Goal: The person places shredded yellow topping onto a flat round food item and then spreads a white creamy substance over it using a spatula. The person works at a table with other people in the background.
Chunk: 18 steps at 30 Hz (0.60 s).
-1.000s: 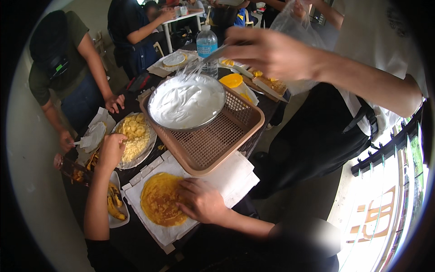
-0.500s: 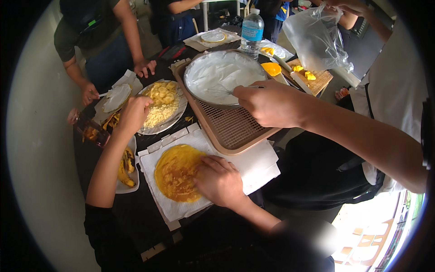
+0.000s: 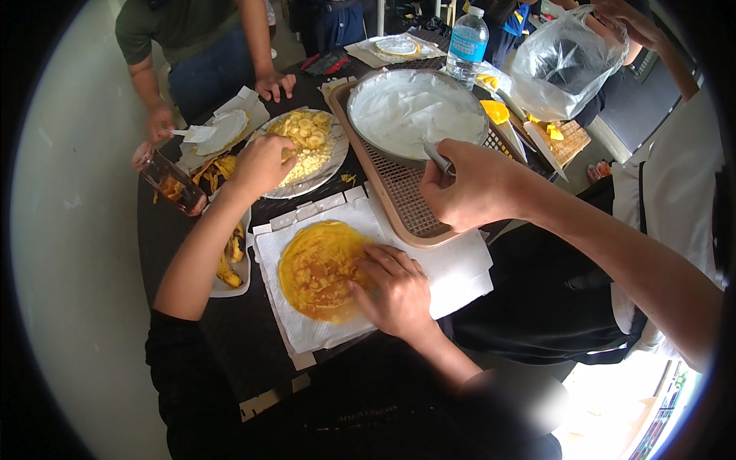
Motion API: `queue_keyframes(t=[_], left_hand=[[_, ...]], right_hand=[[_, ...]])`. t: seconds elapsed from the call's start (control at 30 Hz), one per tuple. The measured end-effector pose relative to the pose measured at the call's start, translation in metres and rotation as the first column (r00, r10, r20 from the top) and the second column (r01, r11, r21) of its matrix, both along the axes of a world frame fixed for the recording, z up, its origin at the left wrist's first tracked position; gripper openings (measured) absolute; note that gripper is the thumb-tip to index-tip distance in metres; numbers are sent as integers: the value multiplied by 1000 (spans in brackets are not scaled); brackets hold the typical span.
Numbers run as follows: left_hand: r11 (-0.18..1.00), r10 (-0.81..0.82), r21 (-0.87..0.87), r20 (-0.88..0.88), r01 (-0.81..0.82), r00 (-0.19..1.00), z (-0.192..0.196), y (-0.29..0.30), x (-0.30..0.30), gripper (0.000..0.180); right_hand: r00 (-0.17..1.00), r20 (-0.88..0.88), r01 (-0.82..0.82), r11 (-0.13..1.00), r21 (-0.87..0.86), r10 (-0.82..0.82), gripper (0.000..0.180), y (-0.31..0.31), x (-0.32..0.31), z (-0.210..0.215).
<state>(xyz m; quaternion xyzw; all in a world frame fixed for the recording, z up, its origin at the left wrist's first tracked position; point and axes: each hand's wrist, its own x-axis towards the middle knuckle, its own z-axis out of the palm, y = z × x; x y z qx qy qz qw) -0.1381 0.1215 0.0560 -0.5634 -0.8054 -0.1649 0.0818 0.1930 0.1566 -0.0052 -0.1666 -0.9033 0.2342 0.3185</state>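
Note:
A round yellow crepe lies on white paper towel at the near side of the dark table. My right hand rests on the crepe's right edge, fingers apart and holding nothing. My left hand reaches into a metal plate of sliced bananas, its fingers bent down among the slices and hidden from me. Behind the crepe, a brown mesh tray carries a metal bowl of white cream. Another person's hand holds a spoon at the bowl's rim.
A tray of banana peels lies beside my left forearm, with a glass further left. A person in green stands at the far left over a white-topped plate. At the back are a water bottle, a clear plastic bag and a cutting board.
The other person's hand dropped from holding up the plastic bag to the spoon at the cream bowl. My view tipped down toward the crepe. My own hands stayed in place.

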Motion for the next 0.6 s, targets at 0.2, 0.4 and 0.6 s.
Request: queue_keyframes(t=[0.2,0.4,0.6], left_hand=[[975,199,-93,-31,-201,979,-13,-2,18,37],[992,127,26,-72,-126,989,-33,-5,13,19],[990,140,-5,-133,-142,981,-28,-1,13,16]], right_hand=[[1000,13,-2,1000,-1,2,34,0,1,0],[1000,3,-7,1000,-5,7,35,-1,1,1],[1000,-5,-8,1000,2,8,34,0,1,-1]])
